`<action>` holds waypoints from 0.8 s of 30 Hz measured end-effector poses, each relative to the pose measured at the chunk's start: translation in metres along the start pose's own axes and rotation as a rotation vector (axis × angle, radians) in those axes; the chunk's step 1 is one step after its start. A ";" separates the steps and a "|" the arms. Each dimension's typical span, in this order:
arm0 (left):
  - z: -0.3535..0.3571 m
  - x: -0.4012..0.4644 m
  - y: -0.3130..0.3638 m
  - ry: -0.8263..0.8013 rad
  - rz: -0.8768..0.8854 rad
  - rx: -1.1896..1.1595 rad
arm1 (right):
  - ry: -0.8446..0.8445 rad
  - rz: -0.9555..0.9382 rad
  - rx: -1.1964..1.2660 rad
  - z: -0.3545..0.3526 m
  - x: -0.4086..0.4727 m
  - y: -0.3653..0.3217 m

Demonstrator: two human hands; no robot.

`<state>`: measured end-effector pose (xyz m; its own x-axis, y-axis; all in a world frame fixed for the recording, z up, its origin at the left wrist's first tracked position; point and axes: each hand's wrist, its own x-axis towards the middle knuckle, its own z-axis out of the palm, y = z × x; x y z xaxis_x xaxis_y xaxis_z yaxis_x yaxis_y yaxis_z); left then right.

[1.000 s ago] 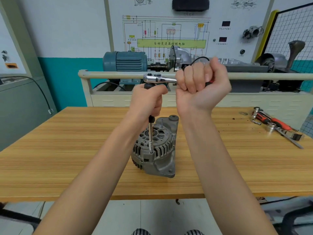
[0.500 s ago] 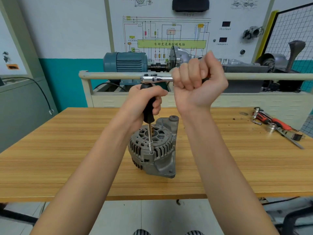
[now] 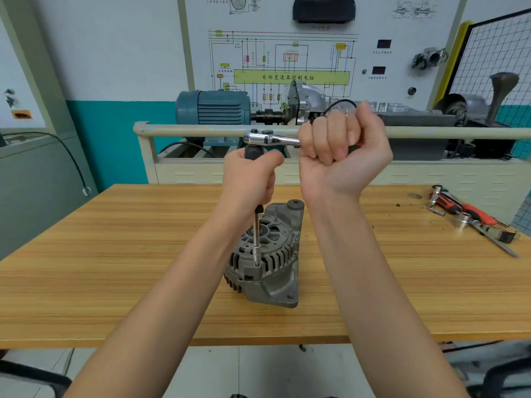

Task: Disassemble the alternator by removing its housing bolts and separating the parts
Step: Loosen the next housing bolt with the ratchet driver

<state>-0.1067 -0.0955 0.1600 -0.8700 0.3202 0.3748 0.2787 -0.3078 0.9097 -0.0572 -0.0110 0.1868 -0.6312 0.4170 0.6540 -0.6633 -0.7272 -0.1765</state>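
A grey cast alternator [image 3: 268, 271] stands on the wooden table [image 3: 115, 268], its vented face up. A long extension bar [image 3: 256, 239] rises upright from a bolt at the housing's near rim. My left hand [image 3: 250, 175] grips the bar's black upper part. On top of the bar sits a chrome ratchet [image 3: 267, 138], lying level and pointing right. My right hand [image 3: 342, 152] grips its handle in a fist, palm side towards me. The handle is hidden inside the fist.
Loose tools [image 3: 471, 216], a red-handled one, a socket and pliers among them, lie at the table's right end. Behind the table runs a beige rail [image 3: 184, 129] on a training bench with a blue motor [image 3: 214, 107] and a wiring panel.
My right hand has swung the ratchet handle slightly back and forth, and the alternator shifted a little to the left on the table. My left hand kept its grip on the bar.
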 end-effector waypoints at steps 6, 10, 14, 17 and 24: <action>0.010 -0.005 -0.002 0.209 0.139 0.150 | -0.288 -0.585 -0.518 0.017 -0.037 0.025; 0.004 -0.007 -0.001 0.175 0.134 0.079 | -0.272 -0.477 -0.391 0.019 -0.032 0.021; -0.010 -0.004 0.005 -0.063 0.026 0.043 | -0.153 -0.166 -0.189 0.012 -0.008 0.007; -0.020 0.001 0.011 -0.234 -0.027 0.037 | 0.007 0.092 -0.027 0.000 0.013 0.000; -0.016 0.003 0.006 -0.357 -0.081 -0.097 | 0.141 0.268 0.265 -0.019 0.031 -0.001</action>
<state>-0.1143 -0.1105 0.1635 -0.6864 0.6337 0.3568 0.1603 -0.3466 0.9242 -0.0838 0.0128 0.1934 -0.8288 0.2511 0.5000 -0.3530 -0.9280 -0.1192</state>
